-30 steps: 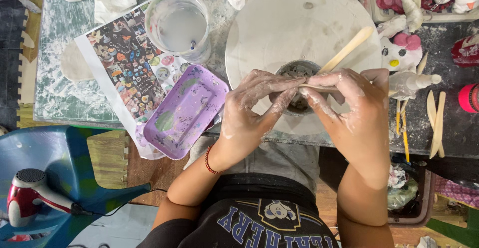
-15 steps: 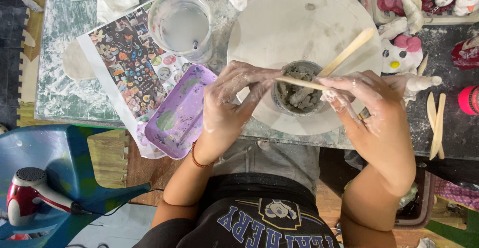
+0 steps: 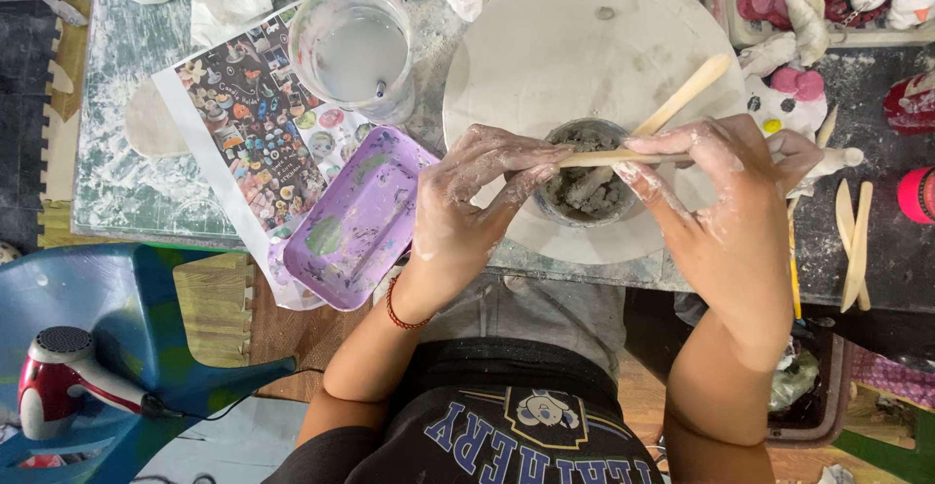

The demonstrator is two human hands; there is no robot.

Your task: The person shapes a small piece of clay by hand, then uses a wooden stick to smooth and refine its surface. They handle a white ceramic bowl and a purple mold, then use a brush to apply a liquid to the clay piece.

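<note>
A thin wooden stick (image 3: 606, 158) is held level between both hands, just above a small grey cup of clay slip (image 3: 587, 185). My left hand (image 3: 472, 192), smeared with pale clay, pinches the stick's left end. My right hand (image 3: 716, 211) grips its right end. The cup stands on a round white turntable (image 3: 545, 51). A second, wider wooden tool (image 3: 682, 94) leans in the cup and points up to the right.
A purple tray (image 3: 355, 221) lies left of the turntable beside a printed picture sheet (image 3: 248, 119) and a clear cup of cloudy water (image 3: 355, 51). Wooden tools (image 3: 855, 241) and small clay figures (image 3: 794, 94) lie at right. A red hair dryer (image 3: 63, 382) rests on a blue stool.
My hands have drawn apart from a huddle over the cup. The thin stick now lies stretched between them, and the cup's contents show.
</note>
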